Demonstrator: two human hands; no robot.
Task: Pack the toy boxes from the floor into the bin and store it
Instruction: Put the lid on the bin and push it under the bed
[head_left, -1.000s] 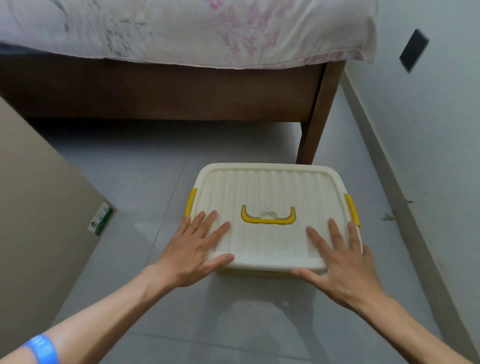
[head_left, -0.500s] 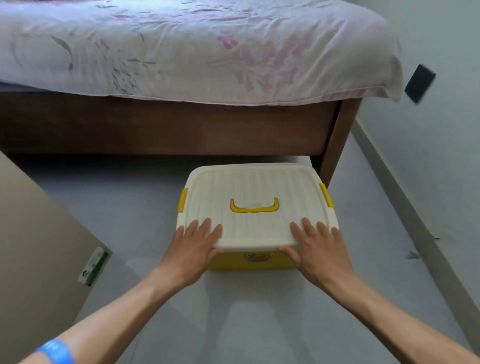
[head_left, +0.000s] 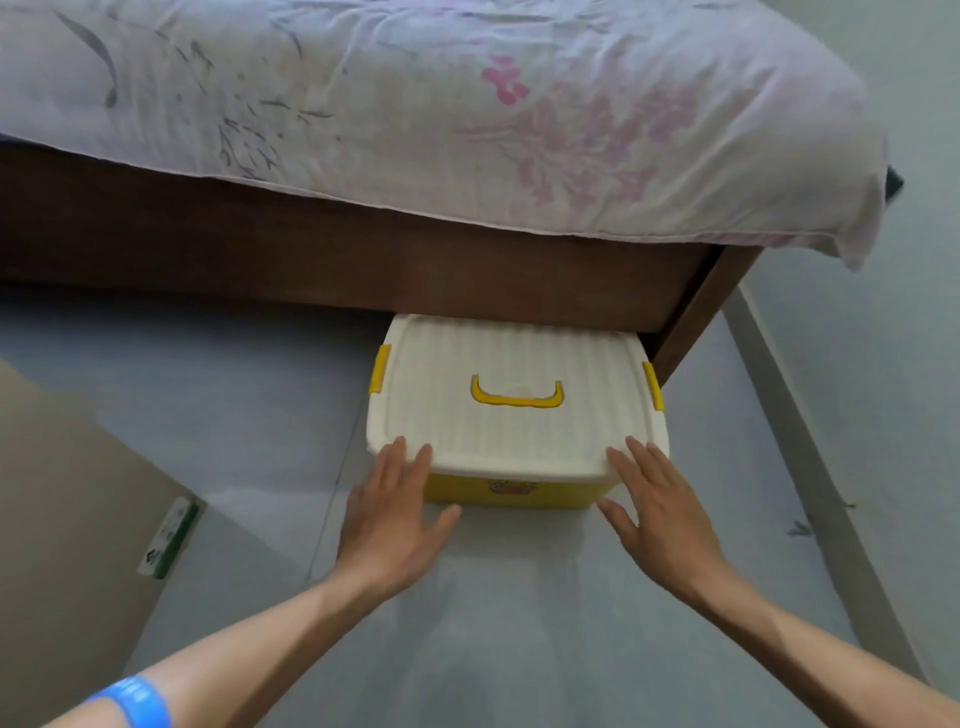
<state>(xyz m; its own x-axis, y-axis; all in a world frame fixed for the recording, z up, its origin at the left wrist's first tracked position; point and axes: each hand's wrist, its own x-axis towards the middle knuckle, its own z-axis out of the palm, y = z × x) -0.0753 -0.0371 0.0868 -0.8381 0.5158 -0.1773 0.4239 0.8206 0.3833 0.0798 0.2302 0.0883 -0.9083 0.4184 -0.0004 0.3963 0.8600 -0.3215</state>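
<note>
One bin (head_left: 514, 415) sits on the grey floor (head_left: 249, 405), its far edge tucked just under the wooden bed frame (head_left: 363, 260) and its near half out in the open. It has a yellow body, of which only the front wall shows, and one cream ribbed lid (head_left: 519, 436) closed on top. The lid carries one yellow handle (head_left: 517, 397) lying flat at its middle. Two yellow clips (head_left: 379, 369) show, one on each side of the lid. A small sticker marks the front wall; its print is too blurred to read.

Two hands are at the bin's near edge. The left hand (head_left: 392, 514) lies flat with straight fingers, the fingertips on the lid's near left corner and the thumb spread out beside the front wall. The right hand (head_left: 657, 509) is likewise flat and spread, fingertips on the lid's near right corner. Neither hand grips anything; both only touch the lid. The left forearm wears one blue wristband (head_left: 132, 701).

No toy boxes show on the floor; the closed lid hides the bin's inside.

One bed leg (head_left: 696, 317) stands just to the right of the bin. A floral sheet (head_left: 467, 114) covers the mattress and hangs over the frame. One brown board (head_left: 67, 493) with a green and white label (head_left: 169, 538) leans at the left.
</note>
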